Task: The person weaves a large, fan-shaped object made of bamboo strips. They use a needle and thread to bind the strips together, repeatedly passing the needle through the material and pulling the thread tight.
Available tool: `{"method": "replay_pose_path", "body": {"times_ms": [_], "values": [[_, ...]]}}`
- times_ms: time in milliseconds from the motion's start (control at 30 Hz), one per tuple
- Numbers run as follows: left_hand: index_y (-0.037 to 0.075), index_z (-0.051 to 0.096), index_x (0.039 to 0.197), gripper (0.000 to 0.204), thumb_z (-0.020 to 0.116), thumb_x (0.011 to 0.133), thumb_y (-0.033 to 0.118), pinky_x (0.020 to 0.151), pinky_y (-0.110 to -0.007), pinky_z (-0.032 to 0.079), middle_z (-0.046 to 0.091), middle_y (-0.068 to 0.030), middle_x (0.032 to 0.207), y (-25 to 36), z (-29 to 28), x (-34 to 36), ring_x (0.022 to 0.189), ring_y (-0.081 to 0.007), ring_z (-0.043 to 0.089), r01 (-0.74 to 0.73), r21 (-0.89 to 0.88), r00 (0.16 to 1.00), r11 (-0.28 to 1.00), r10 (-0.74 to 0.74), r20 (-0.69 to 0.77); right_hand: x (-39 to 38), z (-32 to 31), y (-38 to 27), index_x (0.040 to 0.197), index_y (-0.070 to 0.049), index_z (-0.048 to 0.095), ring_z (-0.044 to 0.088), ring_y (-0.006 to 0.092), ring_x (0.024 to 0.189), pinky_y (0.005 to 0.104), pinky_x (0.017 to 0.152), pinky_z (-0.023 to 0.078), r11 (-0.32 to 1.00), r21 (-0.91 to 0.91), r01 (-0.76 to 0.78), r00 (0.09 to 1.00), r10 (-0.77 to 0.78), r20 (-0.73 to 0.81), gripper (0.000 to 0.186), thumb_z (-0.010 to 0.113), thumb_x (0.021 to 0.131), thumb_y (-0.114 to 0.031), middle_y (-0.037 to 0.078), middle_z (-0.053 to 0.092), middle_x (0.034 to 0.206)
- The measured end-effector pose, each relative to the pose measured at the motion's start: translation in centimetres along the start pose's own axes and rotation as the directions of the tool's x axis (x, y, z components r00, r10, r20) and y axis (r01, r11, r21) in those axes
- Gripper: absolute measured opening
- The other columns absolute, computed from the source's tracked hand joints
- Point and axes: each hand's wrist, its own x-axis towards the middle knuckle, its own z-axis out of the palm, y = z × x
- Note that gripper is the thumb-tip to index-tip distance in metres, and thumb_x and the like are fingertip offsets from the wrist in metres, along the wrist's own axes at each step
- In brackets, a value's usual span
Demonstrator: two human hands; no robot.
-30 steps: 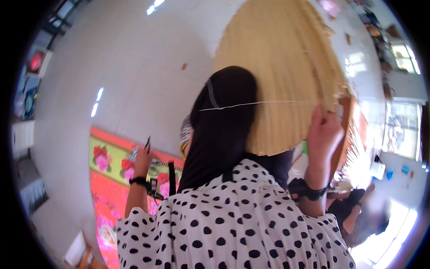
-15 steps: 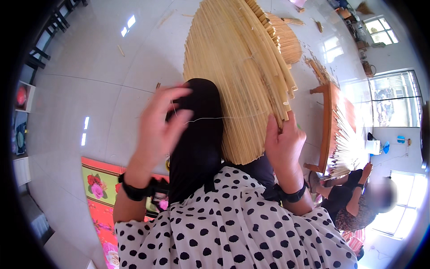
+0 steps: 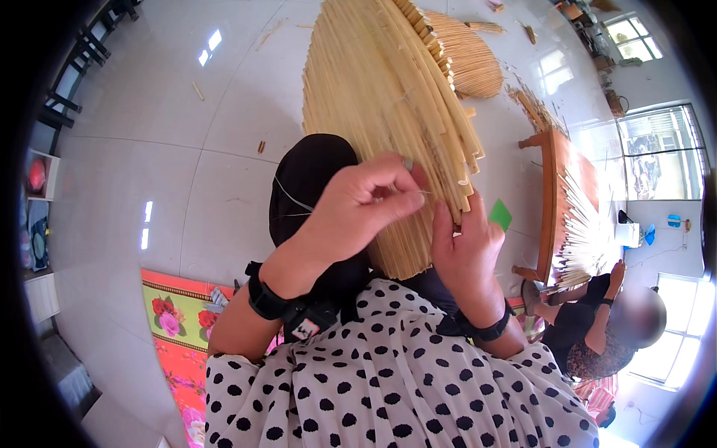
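Near, 3 o'clock: right hand, thumb and fingers clamped on stick ends at right edge of cane panel. Just above centre: left hand, thumb and finger together, seemingly pinching white thread, part trailing over black-clad knee toward 9. Panel stretches from beside knee toward 12. Judged well along: broad sheet already joined; edge staggered, thread apparently unfastened, so edge seems unfinished. Farther, 1 o'clock: second, rounded panel. 3 o'clock: wooden table bearing splayed sticks.

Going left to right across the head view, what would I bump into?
Red round thing, small brown bit, left hand, right hand, green piece, wooden table, little blue things.
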Motion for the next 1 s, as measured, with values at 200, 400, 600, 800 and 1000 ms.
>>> {"method": "replay_pose_path", "body": {"times_ms": [200,400,600,800,1000], "values": [[0.007,0.055,0.105,0.02,0.05,0.102,0.026,0.09,-0.046,0.049,0.064,-0.009,0.098,1.1,-2.2,0.5,0.088,-0.0217,0.061,-0.131,-0.712,0.969,0.69,0.24,0.054,0.2,0.0,-0.5,0.124,0.01,0.053,0.056,0.0254,0.041,0.0343,0.042,0.044,0.999,0.035,-0.014,1.0,0.013,0.027,0.046,0.067,0.085,-0.009,0.009,0.054,0.052],[0.007,0.044,0.097,0.009,0.043,0.103,0.014,0.062,-0.03,0.035,0.043,-0.0036,0.086,11.8,-6.4,-1.9,0.066,-0.0121,0.035,-0.324,-0.605,0.932,0.727,0.356,-0.07,0.2,-0.2,-0.3,0.123,0.008,0.053,0.056,0.0228,0.042,0.033,0.042,0.044,1.0,-0.001,-0.007,1.0,0.007,0.023,0.045,0.068,0.084,-0.008,0.008,0.055,0.054],[0.007,0.044,0.096,0.008,0.051,0.095,0.002,0.062,-0.03,0.024,0.036,-0.0041,0.085,17.1,-5.6,-4.4,0.073,-0.0128,0.032,-0.396,-0.21,0.918,0.894,0.391,-0.069,0.8,0.2,-2.2,0.122,0.001,0.054,0.058,0.0224,0.045,0.0324,0.043,0.045,1.0,-0.011,-0.005,1.0,0.006,0.014,0.04,0.068,0.086,-0.008,0.006,0.057,0.057],[0.005,0.045,0.099,0.009,0.051,0.093,0.003,0.063,-0.031,0.024,0.036,-0.004,0.084,18.1,-4.8,-5.2,0.074,-0.0134,0.032,-0.417,-0.151,0.905,0.896,0.394,-0.16,0.8,0.3,-2.5,0.124,-0.002,0.052,0.059,0.024,0.047,0.0336,0.045,0.047,0.999,-0.028,-0.024,0.999,0.025,0.035,0.04,0.066,0.088,-0.01,0.006,0.057,0.058],[0.004,0.044,0.098,0.005,0.048,0.095,0.004,0.064,-0.029,0.025,0.035,-0.0041,0.081,18.4,-5.6,-4.8,0.071,-0.0138,0.032,-0.395,-0.234,0.919,0.888,0.386,-0.082,0.8,0.0,-2.3,0.124,-0.003,0.052,0.059,0.0253,0.047,0.0344,0.045,0.047,1.0,0.004,-0.02,0.998,0.02,0.054,0.042,0.068,0.086,-0.012,0.007,0.057,0.058]]}}
